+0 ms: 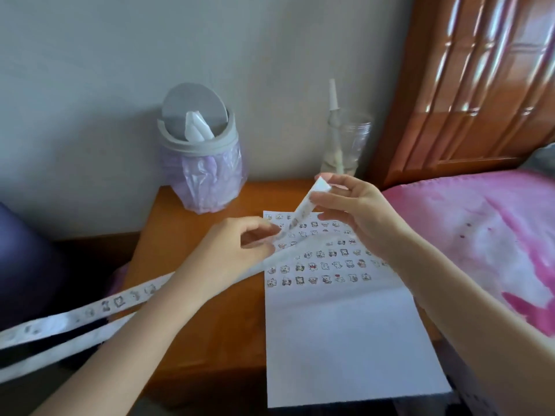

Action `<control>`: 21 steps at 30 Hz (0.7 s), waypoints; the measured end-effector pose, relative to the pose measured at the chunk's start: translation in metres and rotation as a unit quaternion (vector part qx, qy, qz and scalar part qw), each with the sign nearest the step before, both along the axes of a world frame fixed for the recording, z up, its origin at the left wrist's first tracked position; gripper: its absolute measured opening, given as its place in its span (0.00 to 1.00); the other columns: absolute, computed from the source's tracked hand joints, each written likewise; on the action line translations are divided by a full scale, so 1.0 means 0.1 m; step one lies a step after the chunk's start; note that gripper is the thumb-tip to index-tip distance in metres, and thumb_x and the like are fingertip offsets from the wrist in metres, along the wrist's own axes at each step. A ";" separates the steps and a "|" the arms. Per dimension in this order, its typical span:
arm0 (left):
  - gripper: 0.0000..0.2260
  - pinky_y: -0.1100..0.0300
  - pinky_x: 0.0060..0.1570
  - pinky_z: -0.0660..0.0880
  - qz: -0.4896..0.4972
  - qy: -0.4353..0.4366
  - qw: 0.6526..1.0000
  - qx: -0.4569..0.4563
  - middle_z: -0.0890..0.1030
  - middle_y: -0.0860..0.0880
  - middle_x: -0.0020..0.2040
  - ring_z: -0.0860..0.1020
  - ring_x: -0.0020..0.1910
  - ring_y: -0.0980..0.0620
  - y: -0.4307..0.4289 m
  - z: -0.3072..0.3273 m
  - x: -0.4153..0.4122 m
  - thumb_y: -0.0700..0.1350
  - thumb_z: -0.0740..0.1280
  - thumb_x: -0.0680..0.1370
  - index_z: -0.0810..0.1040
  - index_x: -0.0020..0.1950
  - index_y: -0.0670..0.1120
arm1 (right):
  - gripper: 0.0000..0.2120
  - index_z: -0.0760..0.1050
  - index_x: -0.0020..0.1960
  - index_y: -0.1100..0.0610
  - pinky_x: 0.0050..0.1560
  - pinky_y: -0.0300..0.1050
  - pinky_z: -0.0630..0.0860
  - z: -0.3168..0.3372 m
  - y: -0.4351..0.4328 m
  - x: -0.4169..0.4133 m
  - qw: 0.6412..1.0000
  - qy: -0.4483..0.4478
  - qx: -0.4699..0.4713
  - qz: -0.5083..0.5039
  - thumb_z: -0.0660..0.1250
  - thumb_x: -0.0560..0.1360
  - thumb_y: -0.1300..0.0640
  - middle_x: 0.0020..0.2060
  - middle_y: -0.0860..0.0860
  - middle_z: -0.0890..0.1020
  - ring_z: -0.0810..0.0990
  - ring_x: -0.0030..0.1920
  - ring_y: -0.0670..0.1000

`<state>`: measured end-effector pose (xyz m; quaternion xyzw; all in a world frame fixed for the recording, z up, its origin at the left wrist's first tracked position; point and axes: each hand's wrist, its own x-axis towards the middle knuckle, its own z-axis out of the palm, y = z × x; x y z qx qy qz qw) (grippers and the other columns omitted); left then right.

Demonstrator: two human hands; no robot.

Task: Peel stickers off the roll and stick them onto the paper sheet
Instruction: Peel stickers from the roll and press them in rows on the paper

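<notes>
1. The left hand (237,247) hung just over the upper-left corner of the paper sheet (345,340); its fingers were curled in, and thumb and forefinger pinched the sticker strip (120,301) right where it bent.
2. The right hand (354,211) sat higher up, above the top edge of the sheet; thumb and forefinger pinched the strip's upper end, while the other fingers were loosely spread and gripped nothing.
3. Between the two hands the strip slanted down from right to left; from the left hand it ran back under that wrist, across the left edge of the table (210,310) and out of the bottom-left corner of the view; two bands showed down there, the upper one carrying little cartoon pictures, the lower one blank white.
4. The sheet itself lay flat on the right side of the wooden table, its long side running away from the camera; rows of small cartoon stickers (312,267) covered its far part, and the near half was plain white.
5. Background stuff: a grey swing-lid bin (198,130) with a purple bag (207,181) stood at the table's back-left corner against the wall; a clear bottle (333,139) and a clear cup (359,136) stood at the back right; a wooden headboard (480,85) and pink bedding (480,235) were just beside the table on the right.
</notes>
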<state>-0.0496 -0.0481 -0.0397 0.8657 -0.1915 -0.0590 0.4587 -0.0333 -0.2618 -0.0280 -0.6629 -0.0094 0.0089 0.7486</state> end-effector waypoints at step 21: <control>0.06 0.71 0.40 0.77 0.063 0.043 0.982 -0.171 0.83 0.55 0.43 0.81 0.44 0.61 -0.15 -0.24 -0.23 0.49 0.69 0.73 0.80 0.49 0.51 | 0.17 0.75 0.57 0.60 0.40 0.36 0.78 -0.24 0.42 -0.42 0.993 -0.075 -0.063 -0.064 0.73 0.69 0.64 0.41 0.62 0.83 0.83 0.35 0.50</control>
